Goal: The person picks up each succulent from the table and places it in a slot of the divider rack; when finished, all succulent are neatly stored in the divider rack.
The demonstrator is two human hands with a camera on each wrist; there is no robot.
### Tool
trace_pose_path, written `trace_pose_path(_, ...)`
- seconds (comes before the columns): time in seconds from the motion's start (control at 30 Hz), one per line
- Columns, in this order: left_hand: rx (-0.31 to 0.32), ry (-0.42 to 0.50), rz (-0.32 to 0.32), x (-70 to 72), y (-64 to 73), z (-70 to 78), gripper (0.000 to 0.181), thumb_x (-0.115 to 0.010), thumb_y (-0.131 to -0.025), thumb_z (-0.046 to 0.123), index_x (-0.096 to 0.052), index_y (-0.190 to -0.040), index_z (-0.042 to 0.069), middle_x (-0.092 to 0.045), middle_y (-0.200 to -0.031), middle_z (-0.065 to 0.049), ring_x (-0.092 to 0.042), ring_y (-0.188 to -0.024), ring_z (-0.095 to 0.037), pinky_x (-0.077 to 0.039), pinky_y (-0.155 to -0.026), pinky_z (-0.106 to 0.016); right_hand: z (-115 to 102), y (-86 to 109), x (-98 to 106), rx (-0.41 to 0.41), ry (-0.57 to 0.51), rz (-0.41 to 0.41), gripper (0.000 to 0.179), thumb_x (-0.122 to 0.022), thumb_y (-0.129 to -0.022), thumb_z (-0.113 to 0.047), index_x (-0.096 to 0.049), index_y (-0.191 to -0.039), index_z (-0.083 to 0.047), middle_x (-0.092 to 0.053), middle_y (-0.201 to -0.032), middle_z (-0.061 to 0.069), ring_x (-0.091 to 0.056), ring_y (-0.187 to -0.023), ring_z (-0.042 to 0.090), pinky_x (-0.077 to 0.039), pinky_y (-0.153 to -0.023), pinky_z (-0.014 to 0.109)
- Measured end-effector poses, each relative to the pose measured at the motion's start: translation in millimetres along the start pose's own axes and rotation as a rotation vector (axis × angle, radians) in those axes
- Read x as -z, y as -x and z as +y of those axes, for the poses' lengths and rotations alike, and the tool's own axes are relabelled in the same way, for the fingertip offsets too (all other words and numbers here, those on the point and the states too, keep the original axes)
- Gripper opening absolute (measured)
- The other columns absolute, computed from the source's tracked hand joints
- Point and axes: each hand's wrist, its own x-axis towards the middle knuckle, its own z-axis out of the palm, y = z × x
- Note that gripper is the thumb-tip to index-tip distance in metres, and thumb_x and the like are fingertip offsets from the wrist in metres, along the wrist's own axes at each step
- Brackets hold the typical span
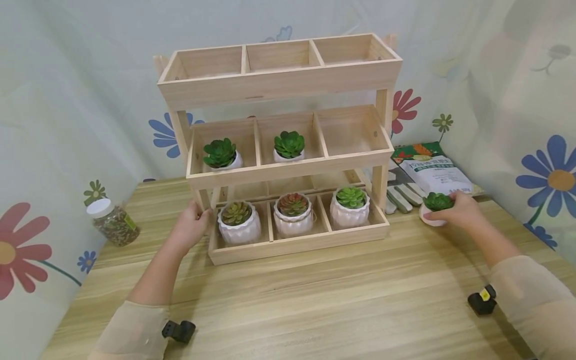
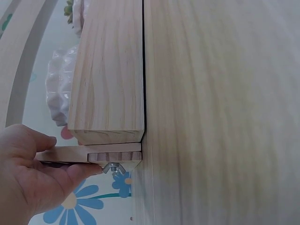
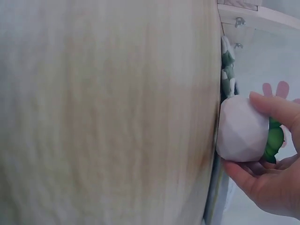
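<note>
My right hand [image 1: 463, 212] grips a small white pot [image 3: 243, 129] with a green succulent [image 1: 437, 201], right of the shelf and low over the table. In the right wrist view, thumb and fingers span the pot's sides. The left hand [image 1: 191, 227] pinches a side leg of the wooden three-tier plant shelf [image 1: 279, 86] near its base, thumb on one face and fingers on the other. A wing nut [image 2: 113, 168] sits beside those fingertips. The middle tier holds two potted green succulents, one on the left [image 1: 219, 153] and one in the centre [image 1: 289, 145].
The bottom tier carries three ribbed white pots with succulents: left [image 1: 239, 227], middle [image 1: 293, 220], right [image 1: 350, 212]. A lidded jar of pebbles [image 1: 116, 225] stands at far left. Behind the right hand lie a printed bag [image 1: 436, 172] and garden gloves [image 1: 400, 197] on the wooden table [image 1: 315, 295].
</note>
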Motion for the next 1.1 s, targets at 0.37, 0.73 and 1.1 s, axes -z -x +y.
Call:
trace_pose_path(0.37,-0.012,0.007,0.0,0.1,0.6,-0.8,0.036,-0.039,-0.099,0.016,-0.037,-0.118,-0.014,-0.053,-0.109,-0.034,-0.052,-0.102,-0.039,-0.045,-0.083,-0.047,-48,30.4,20,0.145,-0.068,0.026,0.091,-0.077,-0.074,-0.045,-0.034,-0.126,0.016,-0.044,-0.118,0.032,-0.043,-0.1,0.04,-0.041,-0.08,0.048)
trace_pose_path(0.73,-0.031,-0.047,0.024,0.2,-1.0,-1.8,0.029,-0.041,-0.099,0.016,-0.041,-0.108,-0.011,-0.055,-0.098,-0.029,-0.052,-0.092,-0.037,-0.045,-0.075,-0.045,-138,57.2,48,0.376,-0.179,-0.04,0.066,-0.08,-0.075,-0.025,-0.047,-0.122,0.007,-0.059,-0.11,0.019,-0.057,-0.082,0.015,-0.049,-0.067,0.021)
trace_pose_path(1.1,-0.027,-0.014,0.012,-0.6,-0.1,-1.0,0.034,-0.04,-0.099,0.016,-0.037,-0.118,-0.013,-0.054,-0.106,-0.033,-0.052,-0.099,-0.04,-0.045,-0.082,-0.049,-218,37.0,61,0.417,-0.187,0.048,0.071,-0.083,-0.071,-0.035,-0.048,-0.119,0.003,-0.058,-0.112,0.017,-0.054,-0.092,0.024,-0.047,-0.078,0.031)
